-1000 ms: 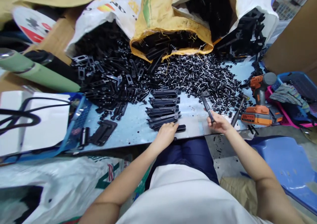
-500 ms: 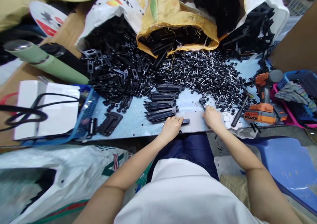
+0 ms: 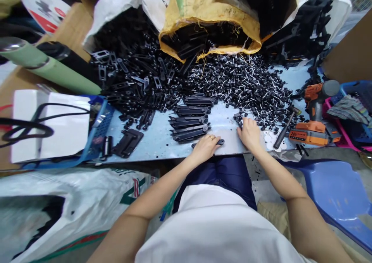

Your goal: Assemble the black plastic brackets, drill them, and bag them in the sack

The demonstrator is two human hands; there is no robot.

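My left hand (image 3: 205, 148) is closed on a slim black plastic strip (image 3: 221, 142) at the table's front edge; its ends stick out past the fingers. To the right, my right hand (image 3: 250, 133) has its fingers bent round the lower end of a small black piece with a wider head (image 3: 238, 118). The palm hides the rest of that piece, so its kind is unclear. Just behind my left hand lies a row of long black plastic parts (image 3: 190, 121), stacked side by side. Behind my right hand spreads a heap of small black-headed pins (image 3: 247, 85) with metal shafts.
Black frame-like parts (image 3: 136, 81) are heaped at left, below open sacks including a yellow one (image 3: 171, 23). A hammer (image 3: 283, 131) and an orange cordless drill (image 3: 312, 119) lie at right. A blue basket (image 3: 99, 135) stands left; a blue plastic stool (image 3: 334, 201) is beside me.
My left hand has shifted slightly right along the black strip. My right hand has moved up a little, its fingers closer to the small piece's head. The view has shifted slightly.
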